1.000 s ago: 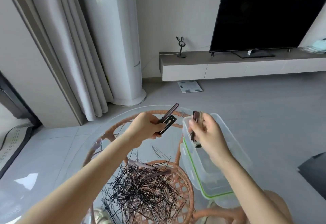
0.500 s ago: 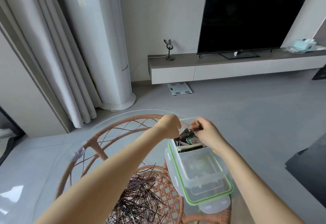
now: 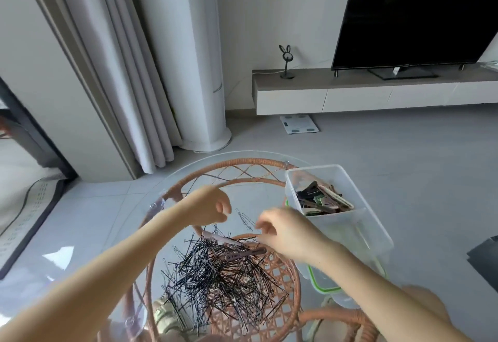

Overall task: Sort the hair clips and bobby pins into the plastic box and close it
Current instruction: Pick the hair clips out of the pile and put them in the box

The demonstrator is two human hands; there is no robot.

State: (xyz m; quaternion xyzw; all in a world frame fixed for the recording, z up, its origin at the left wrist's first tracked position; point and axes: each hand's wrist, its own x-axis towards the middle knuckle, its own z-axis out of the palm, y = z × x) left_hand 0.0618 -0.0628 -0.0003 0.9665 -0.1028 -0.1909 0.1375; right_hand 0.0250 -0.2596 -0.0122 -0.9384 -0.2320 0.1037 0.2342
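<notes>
A clear plastic box (image 3: 358, 223) stands on the right of the round glass table (image 3: 250, 196). Its far compartment holds several dark and brown hair clips (image 3: 320, 201); the near compartment looks empty. The box sits on its green-sealed lid (image 3: 323, 286). A heap of black bobby pins (image 3: 215, 277) lies in front of me, with a brown hair clip (image 3: 244, 253) and a pale clip (image 3: 219, 238) on it. My left hand (image 3: 211, 207) and my right hand (image 3: 285, 232) hover just beyond the heap, fingers loosely curled, holding nothing. A few loose pins (image 3: 245, 219) lie between them.
A rattan frame (image 3: 234, 165) shows through the glass under the pins. Beyond the table are a grey floor, a white column (image 3: 194, 72) with curtains, a low TV bench (image 3: 377, 91) with a television, and a floor scale (image 3: 298, 124).
Both hands held hair clips at the box; the clips now lie in its far compartment. Both hands have come back empty toward the pin heap.
</notes>
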